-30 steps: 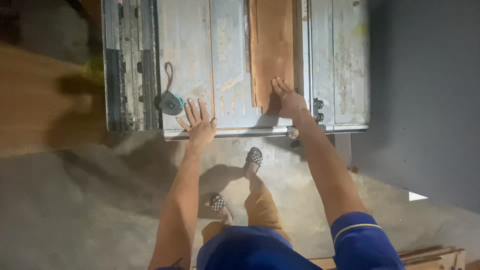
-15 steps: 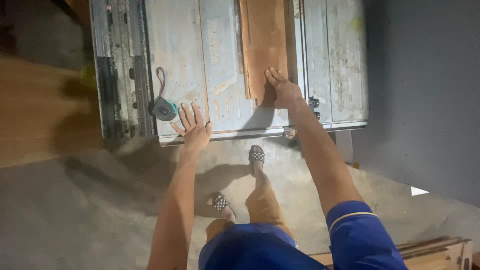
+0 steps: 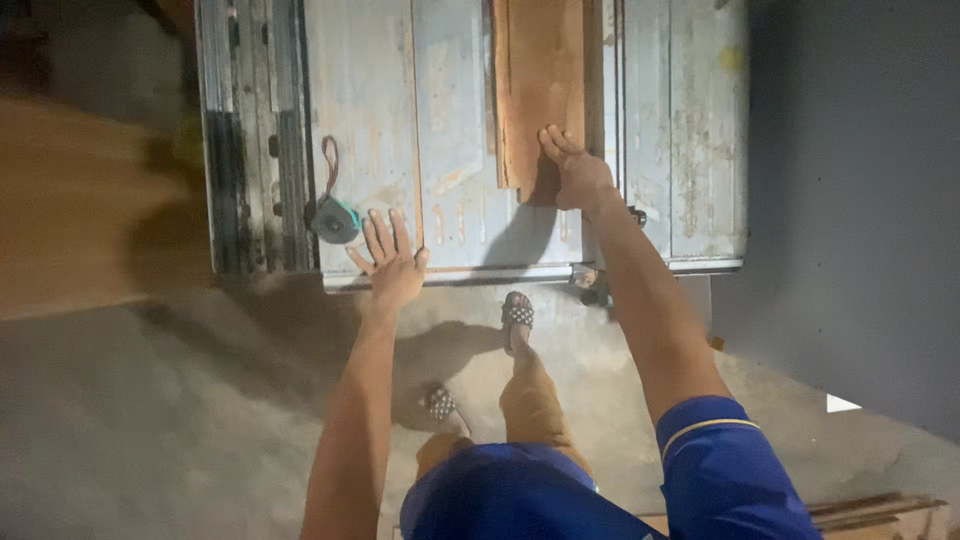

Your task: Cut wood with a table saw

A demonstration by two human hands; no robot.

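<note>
Head view, looking straight down: a grey metal worktop (image 3: pixel 450 130) with worn paint fills the upper frame, its near edge running across at about the level of the left wrist. Wooden board (image 3: pixel 540 90) lies flat on the worktop, long axis toward 12 o'clock, its far end cut off by the top of the frame; its right edge sits just beside a raised metal rail. Right hand (image 3: pixel 578 172) rests on the near end of the board at its 5 o'clock corner, fingers extended and together, palm down, pressing flat; grip not closed around anything. Left hand (image 3: pixel 392 260) lies palm down on bare metal at the worktop's near edge, fingers spread wide, holding nothing. Tape measure (image 3: pixel 334 218), dark with a teal patch and a looped strap running toward 12 o'clock, sits just beside the left hand at its 10 o'clock, apart from the fingertips. Board is at roughly 2 o'clock from the left hand, well apart from it. Below the worktop: concrete floor (image 3: pixel 150 420), two patterned sandals (image 3: pixel 517 312) on the person's feet, tan trousers, blue shirt. Left side of frame blurred; detail there not readable.
</note>
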